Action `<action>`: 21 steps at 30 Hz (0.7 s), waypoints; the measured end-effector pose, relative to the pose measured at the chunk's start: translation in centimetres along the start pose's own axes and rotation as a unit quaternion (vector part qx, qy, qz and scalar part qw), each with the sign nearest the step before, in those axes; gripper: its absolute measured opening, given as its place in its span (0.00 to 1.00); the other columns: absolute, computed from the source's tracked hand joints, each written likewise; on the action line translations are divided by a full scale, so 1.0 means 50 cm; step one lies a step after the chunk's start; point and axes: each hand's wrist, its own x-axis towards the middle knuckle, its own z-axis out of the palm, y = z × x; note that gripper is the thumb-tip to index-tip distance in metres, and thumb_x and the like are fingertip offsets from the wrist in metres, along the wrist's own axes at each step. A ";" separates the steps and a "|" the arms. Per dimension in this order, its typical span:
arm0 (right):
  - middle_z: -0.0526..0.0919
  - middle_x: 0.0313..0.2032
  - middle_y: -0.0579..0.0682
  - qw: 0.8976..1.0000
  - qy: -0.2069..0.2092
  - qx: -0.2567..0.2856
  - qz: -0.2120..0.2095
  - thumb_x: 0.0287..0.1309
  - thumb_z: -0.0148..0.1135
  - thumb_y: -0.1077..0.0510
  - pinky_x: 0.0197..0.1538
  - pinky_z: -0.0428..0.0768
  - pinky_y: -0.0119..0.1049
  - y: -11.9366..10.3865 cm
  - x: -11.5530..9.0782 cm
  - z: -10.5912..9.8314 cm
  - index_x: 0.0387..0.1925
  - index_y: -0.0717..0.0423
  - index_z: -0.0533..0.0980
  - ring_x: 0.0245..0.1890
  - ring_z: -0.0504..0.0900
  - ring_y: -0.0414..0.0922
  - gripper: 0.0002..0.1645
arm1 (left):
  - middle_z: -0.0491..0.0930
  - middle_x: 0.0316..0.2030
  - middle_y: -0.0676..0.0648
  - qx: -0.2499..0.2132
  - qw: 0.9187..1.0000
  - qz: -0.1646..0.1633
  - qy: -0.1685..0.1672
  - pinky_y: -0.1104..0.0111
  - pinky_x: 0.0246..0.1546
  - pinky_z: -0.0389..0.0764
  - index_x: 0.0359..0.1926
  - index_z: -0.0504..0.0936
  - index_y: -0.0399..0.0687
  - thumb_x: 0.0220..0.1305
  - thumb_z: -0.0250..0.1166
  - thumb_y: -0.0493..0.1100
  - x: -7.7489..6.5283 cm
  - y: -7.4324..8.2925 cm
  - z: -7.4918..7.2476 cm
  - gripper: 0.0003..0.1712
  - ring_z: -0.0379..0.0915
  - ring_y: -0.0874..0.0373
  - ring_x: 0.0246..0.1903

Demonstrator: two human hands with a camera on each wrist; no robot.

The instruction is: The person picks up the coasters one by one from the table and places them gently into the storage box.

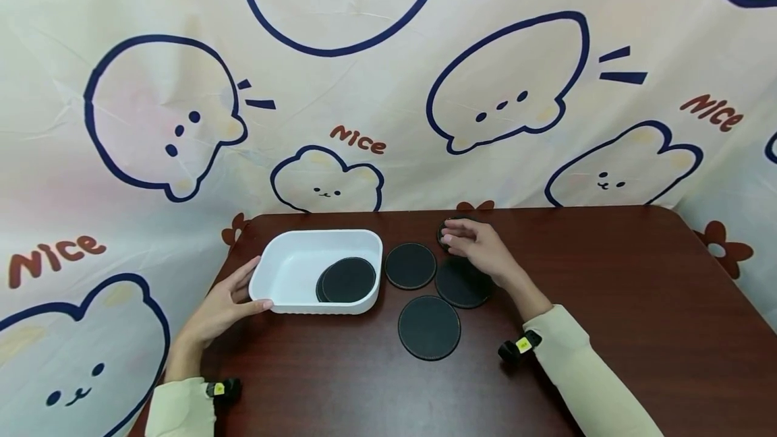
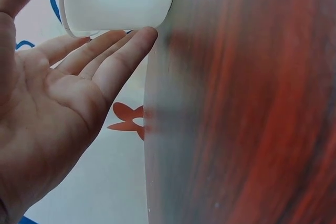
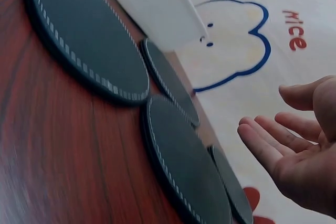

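My left hand [image 1: 217, 309] rests at the left end of a white plastic tray [image 1: 285, 268], thumb at its near corner and fingertips against its end wall. In the left wrist view these fingers [image 2: 123, 64] are extended and touch the white wall. Inside the tray, two black round coasters [image 1: 349, 280] overlap at the right. My right hand [image 1: 479, 245] hovers over the far coaster [image 1: 441, 233], partly covering it; the right wrist view shows relaxed fingers [image 3: 265, 142] holding nothing. Other stitched-edge coasters lie at the tray's right [image 1: 411, 266], under my forearm side [image 1: 463, 283] and nearer me [image 1: 429, 329].
The dark brown wooden table [image 1: 340, 376] has its far edge just behind the tray and the far coaster. A pale cloth [image 1: 400, 100] printed with blue-outlined bears hangs behind it. A black band device [image 1: 519, 347] sits at each wrist, over pale sleeves.
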 end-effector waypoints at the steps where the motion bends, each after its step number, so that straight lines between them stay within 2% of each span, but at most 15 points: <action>1: 0.78 0.70 0.65 1.000 0.002 0.001 0.001 0.78 0.63 0.55 0.66 0.84 0.52 0.004 0.001 -0.006 0.77 0.62 0.68 0.68 0.82 0.61 0.33 | 0.57 0.82 0.28 0.002 1.000 -0.001 0.001 0.52 0.65 0.82 0.87 0.47 0.43 0.70 0.74 0.45 0.000 0.001 0.000 0.57 0.68 0.27 0.74; 4: 0.77 0.71 0.66 1.000 0.010 0.007 0.004 0.79 0.61 0.56 0.67 0.84 0.50 0.018 0.007 -0.025 0.78 0.63 0.67 0.69 0.81 0.61 0.34 | 0.57 0.82 0.28 0.002 1.000 -0.001 0.000 0.52 0.66 0.80 0.87 0.47 0.43 0.70 0.74 0.44 -0.001 0.002 0.000 0.57 0.68 0.27 0.74; 9: 0.74 0.74 0.67 0.999 0.010 0.030 0.019 0.81 0.59 0.57 0.68 0.82 0.45 0.036 0.015 -0.058 0.80 0.64 0.64 0.72 0.79 0.60 0.34 | 0.56 0.82 0.28 -0.006 1.000 -0.001 -0.003 0.59 0.65 0.80 0.87 0.47 0.43 0.70 0.74 0.44 -0.003 0.003 0.000 0.57 0.67 0.27 0.74; 13: 0.72 0.75 0.67 0.999 0.007 0.041 0.027 0.81 0.58 0.57 0.68 0.81 0.42 0.044 0.021 -0.082 0.81 0.64 0.62 0.74 0.76 0.60 0.35 | 0.55 0.82 0.28 -0.006 1.000 -0.004 -0.002 0.54 0.66 0.76 0.87 0.47 0.43 0.70 0.74 0.44 -0.002 0.004 0.000 0.57 0.67 0.27 0.75; 16: 0.73 0.75 0.65 0.999 0.017 0.018 0.032 0.81 0.58 0.56 0.70 0.80 0.43 0.052 0.028 -0.098 0.80 0.62 0.64 0.75 0.75 0.60 0.34 | 0.55 0.82 0.29 -0.004 1.000 -0.005 -0.001 0.52 0.66 0.74 0.87 0.47 0.43 0.70 0.74 0.44 -0.002 0.004 0.000 0.58 0.66 0.27 0.75; 18: 0.73 0.75 0.64 0.999 0.027 -0.018 0.030 0.81 0.58 0.54 0.73 0.79 0.47 0.058 0.033 -0.106 0.80 0.60 0.66 0.76 0.74 0.60 0.33 | 0.56 0.82 0.29 -0.004 1.000 -0.003 0.001 0.57 0.67 0.77 0.87 0.48 0.42 0.69 0.75 0.45 -0.001 0.002 0.000 0.58 0.67 0.28 0.75; 21: 0.74 0.76 0.62 0.996 0.042 -0.071 0.030 0.81 0.59 0.51 0.76 0.75 0.55 0.063 0.039 -0.112 0.79 0.58 0.67 0.77 0.72 0.60 0.34 | 0.56 0.82 0.28 -0.007 1.000 0.003 0.003 0.74 0.62 0.79 0.87 0.48 0.42 0.69 0.75 0.44 -0.001 0.000 0.000 0.58 0.68 0.27 0.74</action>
